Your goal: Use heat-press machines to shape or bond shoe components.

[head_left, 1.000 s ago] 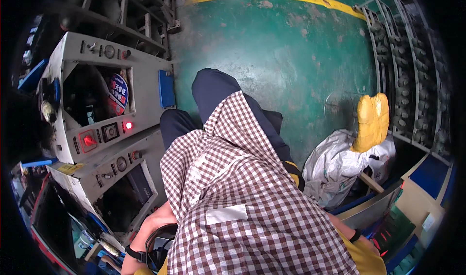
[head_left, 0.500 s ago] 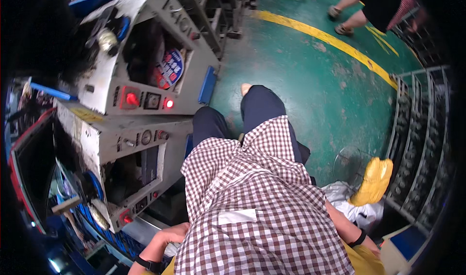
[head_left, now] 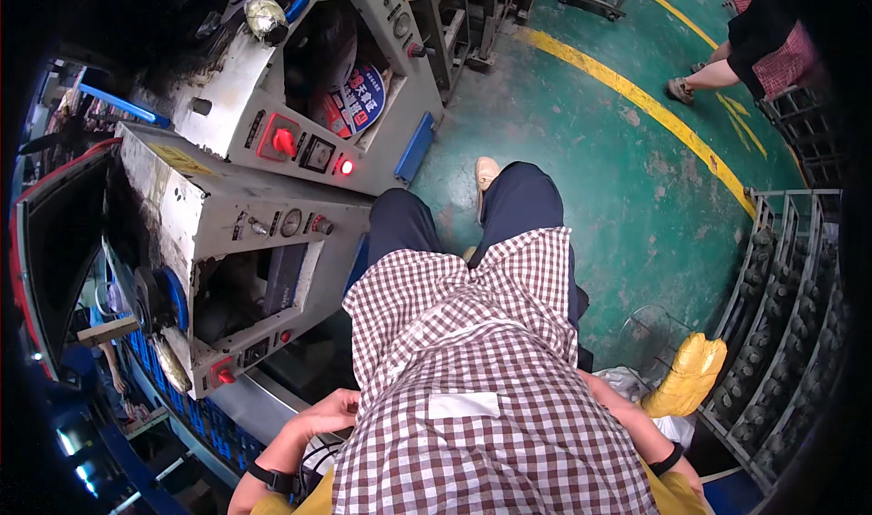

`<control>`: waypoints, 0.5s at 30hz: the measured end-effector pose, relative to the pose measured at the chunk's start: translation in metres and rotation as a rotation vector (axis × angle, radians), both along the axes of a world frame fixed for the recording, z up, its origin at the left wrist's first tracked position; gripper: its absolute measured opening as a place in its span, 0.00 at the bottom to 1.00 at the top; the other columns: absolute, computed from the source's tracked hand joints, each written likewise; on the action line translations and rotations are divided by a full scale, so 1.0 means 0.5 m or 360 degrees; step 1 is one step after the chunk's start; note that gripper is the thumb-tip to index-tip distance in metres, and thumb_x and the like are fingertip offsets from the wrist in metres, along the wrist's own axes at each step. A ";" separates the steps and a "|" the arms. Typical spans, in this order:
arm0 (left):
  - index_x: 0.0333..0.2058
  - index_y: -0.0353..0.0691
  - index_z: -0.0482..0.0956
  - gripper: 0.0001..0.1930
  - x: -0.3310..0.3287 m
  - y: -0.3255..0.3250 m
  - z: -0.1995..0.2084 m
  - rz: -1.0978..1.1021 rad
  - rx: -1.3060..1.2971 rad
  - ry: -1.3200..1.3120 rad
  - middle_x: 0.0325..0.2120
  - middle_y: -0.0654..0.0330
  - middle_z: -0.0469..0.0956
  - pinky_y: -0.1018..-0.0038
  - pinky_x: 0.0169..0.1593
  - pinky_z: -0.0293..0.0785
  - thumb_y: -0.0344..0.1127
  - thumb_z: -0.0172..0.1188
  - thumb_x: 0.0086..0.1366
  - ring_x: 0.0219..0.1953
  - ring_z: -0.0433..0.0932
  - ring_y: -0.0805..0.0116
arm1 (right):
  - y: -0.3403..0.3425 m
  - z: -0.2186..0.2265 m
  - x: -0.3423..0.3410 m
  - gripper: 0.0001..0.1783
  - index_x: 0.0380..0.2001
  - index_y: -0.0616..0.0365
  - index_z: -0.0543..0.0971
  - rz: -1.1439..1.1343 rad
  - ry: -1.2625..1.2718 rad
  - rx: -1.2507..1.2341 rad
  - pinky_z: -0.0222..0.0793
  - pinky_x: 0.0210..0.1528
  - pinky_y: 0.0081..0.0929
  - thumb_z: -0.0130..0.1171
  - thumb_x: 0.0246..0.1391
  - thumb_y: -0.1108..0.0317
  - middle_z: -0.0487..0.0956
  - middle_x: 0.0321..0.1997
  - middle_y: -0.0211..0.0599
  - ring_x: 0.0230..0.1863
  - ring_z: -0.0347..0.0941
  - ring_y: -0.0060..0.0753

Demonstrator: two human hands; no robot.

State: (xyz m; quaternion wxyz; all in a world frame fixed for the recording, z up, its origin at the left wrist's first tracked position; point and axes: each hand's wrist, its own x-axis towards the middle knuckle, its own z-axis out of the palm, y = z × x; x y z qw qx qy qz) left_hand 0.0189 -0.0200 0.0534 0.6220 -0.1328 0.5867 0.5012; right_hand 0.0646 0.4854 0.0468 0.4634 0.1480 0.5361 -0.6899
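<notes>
My left hand [head_left: 329,411] is at the left edge of the checked apron [head_left: 472,361] I wear. Its fingers are bent and pressed together, with the tips hidden at the cloth, so I cannot make out what they hold. A dark band circles that wrist. On the other side, my right forearm [head_left: 627,415] reaches forward along the apron's right edge. The right hand's fingers are hidden behind the cloth. Nearest to the left hand stands a worn grey machine [head_left: 282,242] with a red switch, a gauge and an open recess.
Another machine [head_left: 318,97] stands farther ahead on the left, its red lamp lit. Yellow lines [head_left: 627,88] cross the green floor [head_left: 599,197]. A person [head_left: 763,52] is at the far right. A metal rack [head_left: 772,333], a yellow wrapped bundle [head_left: 686,374] and a white bag [head_left: 627,381] are on the right.
The machines have shifted right and upward in view. More of my left hand shows beside the apron, and more of my forward shoe is visible. The person at far right has moved rightward and down in view.
</notes>
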 end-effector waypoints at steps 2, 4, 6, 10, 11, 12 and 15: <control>0.53 0.33 0.81 0.17 -0.006 -0.006 0.003 -0.0077 0.0007 -0.0035 0.48 0.63 0.85 0.73 0.57 0.74 0.23 0.62 0.66 0.48 0.79 0.76 | -0.013 0.014 -0.005 0.41 0.71 0.64 0.63 -0.0190 0.0120 -0.0014 0.53 0.74 0.31 0.68 0.55 0.71 0.69 0.72 0.40 0.73 0.61 0.31; 0.51 0.31 0.82 0.16 -0.026 0.014 0.033 -0.0312 0.0013 0.0053 0.46 0.63 0.86 0.74 0.56 0.73 0.25 0.65 0.64 0.48 0.78 0.76 | -0.003 -0.047 0.050 0.41 0.72 0.63 0.61 -0.0179 0.0225 -0.0096 0.51 0.75 0.31 0.65 0.59 0.68 0.64 0.75 0.41 0.74 0.58 0.31; 0.49 0.31 0.82 0.17 -0.010 0.007 0.036 -0.0334 0.0056 0.0097 0.47 0.62 0.86 0.75 0.55 0.72 0.31 0.68 0.63 0.48 0.78 0.77 | -0.012 -0.120 0.089 0.38 0.73 0.63 0.60 -0.0310 0.0116 0.0092 0.51 0.75 0.31 0.59 0.63 0.67 0.65 0.75 0.40 0.74 0.58 0.31; 0.48 0.31 0.83 0.20 0.037 0.022 0.092 0.0125 -0.0036 0.0300 0.41 0.59 0.87 0.73 0.49 0.74 0.42 0.69 0.64 0.44 0.78 0.78 | -0.084 0.003 -0.101 0.26 0.69 0.60 0.68 -0.0732 -0.0341 -0.0182 0.57 0.72 0.29 0.50 0.68 0.71 0.70 0.70 0.38 0.69 0.67 0.33; 0.48 0.31 0.83 0.21 0.053 0.025 0.104 0.0132 -0.0100 0.0284 0.41 0.59 0.87 0.73 0.49 0.74 0.42 0.69 0.63 0.44 0.78 0.78 | -0.105 -0.019 -0.123 0.24 0.67 0.60 0.70 -0.0513 -0.0161 -0.0203 0.60 0.70 0.29 0.48 0.69 0.71 0.72 0.68 0.38 0.67 0.69 0.33; 0.48 0.31 0.83 0.21 0.062 0.029 0.109 0.0142 -0.0142 0.0259 0.41 0.59 0.87 0.73 0.49 0.74 0.41 0.70 0.63 0.44 0.78 0.78 | -0.126 -0.041 -0.145 0.23 0.65 0.59 0.72 -0.0297 0.0017 -0.0204 0.62 0.68 0.28 0.46 0.69 0.72 0.74 0.66 0.37 0.65 0.71 0.33; 0.48 0.31 0.83 0.21 0.072 0.026 0.116 0.0135 -0.0234 0.0163 0.40 0.59 0.87 0.73 0.48 0.74 0.41 0.70 0.63 0.43 0.78 0.78 | -0.160 -0.042 -0.211 0.14 0.51 0.60 0.72 0.0412 0.0619 0.0399 0.68 0.57 0.37 0.51 0.63 0.73 0.78 0.53 0.50 0.57 0.75 0.49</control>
